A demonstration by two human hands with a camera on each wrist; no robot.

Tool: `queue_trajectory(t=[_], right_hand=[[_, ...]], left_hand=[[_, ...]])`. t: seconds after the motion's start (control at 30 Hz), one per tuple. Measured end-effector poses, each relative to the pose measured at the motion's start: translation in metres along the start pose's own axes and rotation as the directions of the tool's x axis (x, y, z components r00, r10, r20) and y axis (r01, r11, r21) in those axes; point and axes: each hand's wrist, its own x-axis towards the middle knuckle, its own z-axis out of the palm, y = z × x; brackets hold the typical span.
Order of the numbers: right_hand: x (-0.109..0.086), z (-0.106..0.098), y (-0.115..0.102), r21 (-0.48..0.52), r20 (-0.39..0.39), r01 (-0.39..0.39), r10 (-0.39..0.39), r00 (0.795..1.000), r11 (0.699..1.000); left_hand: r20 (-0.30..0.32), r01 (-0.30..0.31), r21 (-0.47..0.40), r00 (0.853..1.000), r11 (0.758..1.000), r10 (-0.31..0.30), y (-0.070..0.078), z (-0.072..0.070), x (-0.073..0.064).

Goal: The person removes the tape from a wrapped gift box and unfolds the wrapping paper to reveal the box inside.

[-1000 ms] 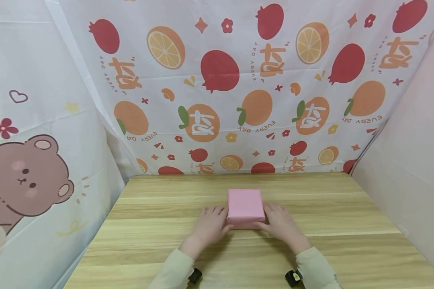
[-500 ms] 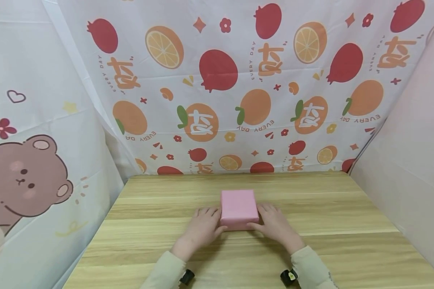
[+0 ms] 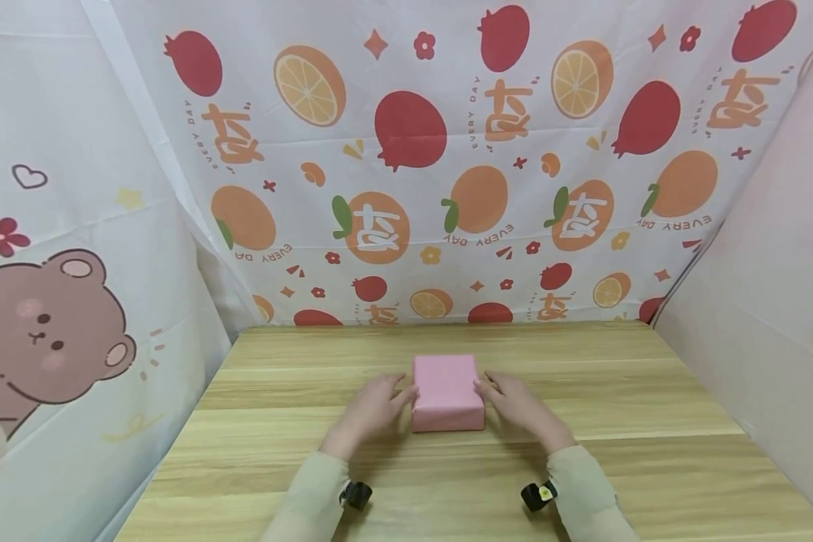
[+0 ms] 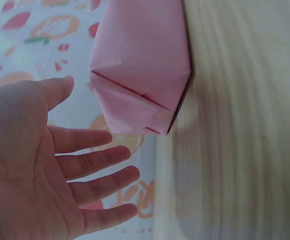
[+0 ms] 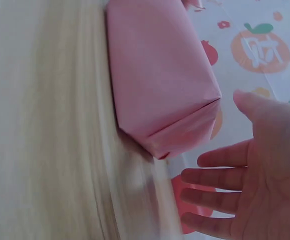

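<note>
A: Status? Using the box as reference.

B: Pink box rests flat on the wooden table, fruit-print cloth behind it, well apart.

A: Done?

B: Judging by how it lies: wrapped and set down. Top and front covered, both ends folded in. Left to do: at most a small adjustment, my guess. Underside hidden, can't vouch for it.

A: Grip?

B: None. Left hand just beside the box's left end, right hand just beside its right end. Fingers extended and spread on both, nothing held. Wrist views show both thumbs clear of the box.

A: Condition of the box?

B: Plain pink paper, slight sheen on top, edges fairly crisp. Squarish from above, low. End panels creased at a slant; dark slits along the folds, so flaps may not sit fully flat. Can't make out any tape.
</note>
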Motion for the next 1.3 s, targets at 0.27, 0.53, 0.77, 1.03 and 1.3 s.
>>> queue_trajectory(t=[0.27, 0.53, 0.77, 1.03, 1.3], right_hand=[[0.015, 0.009, -0.001, 0.085, -0.020, -0.066, 0.068, 0.997, 0.994], [0.020, 0.014, 0.002, 0.140, -0.032, -0.083, 0.088, 0.996, 0.987], [0.022, 0.016, 0.001, 0.159, -0.042, -0.078, 0.086, 0.995, 0.984], [0.019, 0.014, -0.009, 0.285, -0.077, -0.089, 0.116, 0.990, 0.954], [0.020, 0.011, -0.014, 0.382, -0.137, -0.035, 0.094, 0.986, 0.923]], left_hand=[[0.014, 0.086, -0.180, 0.996, 0.980, -0.085, -0.005, 0.002, 0.013], [-0.001, 0.033, -0.242, 0.999, 0.970, -0.034, 0.000, 0.012, 0.015], [-0.004, 0.050, -0.276, 0.999, 0.960, -0.054, 0.004, 0.015, 0.016], [-0.049, 0.058, -0.339, 0.996, 0.939, -0.079, 0.007, 0.013, 0.016], [-0.160, 0.003, -0.413, 0.984, 0.911, -0.076, 0.011, 0.008, 0.014]])
